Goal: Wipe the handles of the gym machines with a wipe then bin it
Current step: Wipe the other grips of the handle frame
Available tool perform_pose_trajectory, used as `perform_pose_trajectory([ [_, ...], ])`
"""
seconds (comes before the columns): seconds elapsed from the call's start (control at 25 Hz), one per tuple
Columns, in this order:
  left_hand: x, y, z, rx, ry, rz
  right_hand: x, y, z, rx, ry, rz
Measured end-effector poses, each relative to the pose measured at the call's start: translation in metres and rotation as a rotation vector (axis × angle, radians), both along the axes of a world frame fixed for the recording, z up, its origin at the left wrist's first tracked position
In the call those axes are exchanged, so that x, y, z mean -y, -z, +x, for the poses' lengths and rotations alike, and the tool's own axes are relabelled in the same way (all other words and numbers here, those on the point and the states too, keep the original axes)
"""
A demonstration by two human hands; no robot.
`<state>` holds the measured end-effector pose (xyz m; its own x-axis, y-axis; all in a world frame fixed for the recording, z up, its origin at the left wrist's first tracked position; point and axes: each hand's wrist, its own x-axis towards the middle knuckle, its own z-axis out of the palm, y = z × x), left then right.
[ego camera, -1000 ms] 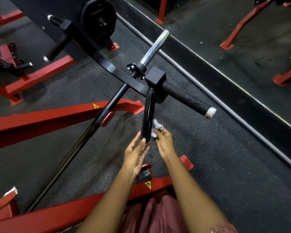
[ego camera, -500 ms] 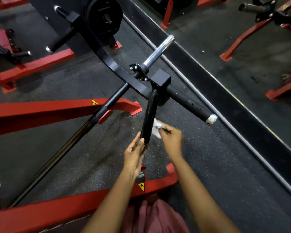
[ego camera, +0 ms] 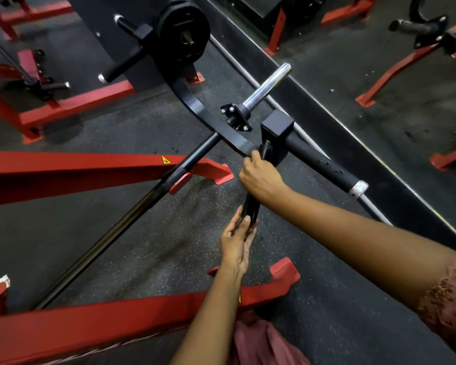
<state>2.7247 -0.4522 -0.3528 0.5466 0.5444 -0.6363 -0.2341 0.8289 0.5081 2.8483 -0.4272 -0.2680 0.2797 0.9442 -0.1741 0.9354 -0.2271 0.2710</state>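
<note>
- Your right hand [ego camera: 261, 180] is clenching round the top of the hanging handle [ego camera: 251, 206], just below its joint. The wipe is not showing and is probably being pressed under your palm.
- Your left hand [ego camera: 236, 241] is pinching the handle's lower end, steadying it.
- The side handle [ego camera: 324, 164] and other machines are likely waiting. No bin is showing, so binning is lying ahead.

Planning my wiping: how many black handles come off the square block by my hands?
2: the lower handle, gripped by the right hand and left hand, and the silver-capped handle pointing right. The far side of the block is hidden.
</note>
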Motion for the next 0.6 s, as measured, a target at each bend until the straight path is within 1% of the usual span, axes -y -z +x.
perform_pose_trajectory([
  [0.24, 0.006, 0.005, -0.004, -0.008, -0.023, -0.063, 0.032, 0.027, -0.051, -0.061, -0.171, -0.08],
  [0.32, 0.006, 0.005, -0.006, 0.001, -0.015, -0.073, 0.036, 0.024, -0.049, -0.105, -0.231, -0.106],
  [0.36, 0.006, 0.004, -0.007, 0.013, -0.02, -0.079, 0.033, 0.018, -0.04, -0.093, -0.235, -0.085],
  [0.44, 0.005, 0.004, -0.008, 0.023, -0.027, -0.077, 0.024, 0.007, -0.015, -0.036, -0.184, 0.021],
  [0.52, 0.006, 0.003, -0.008, 0.018, -0.017, -0.061, 0.022, 0.001, 0.004, 0.027, -0.1, 0.077],
  [0.6, 0.006, 0.001, -0.008, 0.015, 0.011, -0.05, 0.03, 0.007, -0.001, -0.024, -0.012, 0.095],
])
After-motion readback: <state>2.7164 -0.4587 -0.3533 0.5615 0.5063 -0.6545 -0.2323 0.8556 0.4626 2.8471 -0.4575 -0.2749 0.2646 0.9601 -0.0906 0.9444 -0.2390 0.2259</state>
